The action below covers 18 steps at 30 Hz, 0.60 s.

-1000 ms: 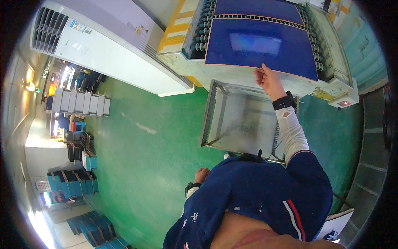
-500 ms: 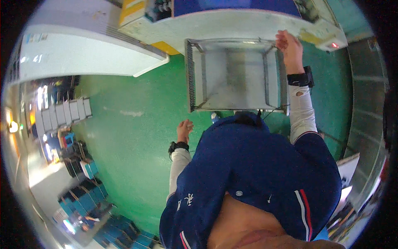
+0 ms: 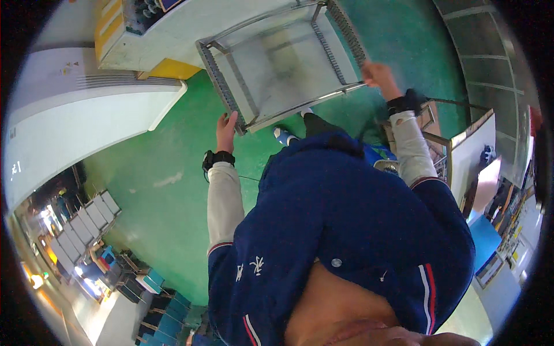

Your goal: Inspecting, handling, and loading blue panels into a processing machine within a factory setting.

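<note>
In front of me is a metal rack (image 3: 297,109) with toothed, slotted side rails and a pale flat panel inside its frame. It sits turned at an angle. My right hand (image 3: 381,79) is at its near right corner, fingers curled about the frame and slightly smeared by motion. Beside the near left corner, my left hand (image 3: 227,131) has its fingers and thumb apart, at the slotted rail; whether they press on it is hard to tell. Both wrists wear black bands.
A white machine with a yellow panel (image 3: 180,68) stands beyond the rack. A long white cabinet (image 3: 86,115) is at left. To the right are a metal-framed stand (image 3: 441,138) and a board (image 3: 473,150). Blue and black bins (image 3: 164,314) are stacked at lower left on green floor.
The rack has turned and its near left corner has come nearer. My left hand has moved up to that corner. My right hand has come down and left, to the near right corner.
</note>
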### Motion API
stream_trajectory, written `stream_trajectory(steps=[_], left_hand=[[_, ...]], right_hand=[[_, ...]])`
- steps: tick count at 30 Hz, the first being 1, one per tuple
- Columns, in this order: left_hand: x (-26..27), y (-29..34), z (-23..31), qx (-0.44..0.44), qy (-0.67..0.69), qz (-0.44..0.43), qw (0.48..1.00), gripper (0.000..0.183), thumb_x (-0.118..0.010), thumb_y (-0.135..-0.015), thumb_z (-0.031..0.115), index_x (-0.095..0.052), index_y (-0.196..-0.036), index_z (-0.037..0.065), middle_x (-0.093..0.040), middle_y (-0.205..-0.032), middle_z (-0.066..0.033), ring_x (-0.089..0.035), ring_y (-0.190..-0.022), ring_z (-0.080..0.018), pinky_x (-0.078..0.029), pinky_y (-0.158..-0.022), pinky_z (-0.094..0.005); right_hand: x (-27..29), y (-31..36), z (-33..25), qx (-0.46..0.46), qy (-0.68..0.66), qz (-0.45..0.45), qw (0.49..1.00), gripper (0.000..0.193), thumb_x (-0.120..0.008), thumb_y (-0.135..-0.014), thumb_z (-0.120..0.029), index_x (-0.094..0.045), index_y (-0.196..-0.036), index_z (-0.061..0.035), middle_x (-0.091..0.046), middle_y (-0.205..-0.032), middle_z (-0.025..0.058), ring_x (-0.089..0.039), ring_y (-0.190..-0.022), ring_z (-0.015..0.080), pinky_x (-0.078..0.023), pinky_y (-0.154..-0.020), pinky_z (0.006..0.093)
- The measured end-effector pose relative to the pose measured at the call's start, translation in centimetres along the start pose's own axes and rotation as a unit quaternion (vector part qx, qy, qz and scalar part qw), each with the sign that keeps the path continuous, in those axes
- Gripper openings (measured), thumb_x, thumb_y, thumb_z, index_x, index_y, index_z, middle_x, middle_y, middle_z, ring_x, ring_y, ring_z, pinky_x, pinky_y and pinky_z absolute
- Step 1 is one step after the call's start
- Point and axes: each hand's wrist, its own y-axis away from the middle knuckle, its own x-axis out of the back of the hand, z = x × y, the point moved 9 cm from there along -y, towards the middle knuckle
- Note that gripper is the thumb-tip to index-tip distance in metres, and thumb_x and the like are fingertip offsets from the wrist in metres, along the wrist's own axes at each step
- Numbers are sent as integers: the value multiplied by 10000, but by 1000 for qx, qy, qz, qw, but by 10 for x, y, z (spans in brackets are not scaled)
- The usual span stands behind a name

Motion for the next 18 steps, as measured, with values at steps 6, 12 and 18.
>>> stream_trajectory(steps=[6,12,18], left_hand=[[-8,-28,-27,-8,-113,-35,993,485,-675,-771,280,-502,-1114,-17,-578,-962,-97,-509,-779,-166,-417,-655,-321],[-14,-12,-23,-50,-155,-22,986,361,-671,-742,174,-522,-998,-33,-593,-841,-103,-527,-686,-175,-430,-595,-328],[-14,19,-33,-61,-134,12,989,278,-670,-708,164,-546,-853,-38,-608,-764,-128,-574,-678,-194,-453,-607,-349]], right_hand=[[-91,43,98,-170,-103,-81,977,413,-566,-842,-438,-472,-659,-80,-461,-572,-6,-453,-463,94,-311,-341,245],[-109,60,112,-290,-318,-49,901,383,-597,-832,-408,-491,-664,-80,-479,-573,11,-456,-453,125,-340,-387,264],[-104,28,152,-238,-315,-139,908,285,-589,-813,-276,-497,-628,-80,-496,-578,53,-485,-494,154,-381,-419,288]])
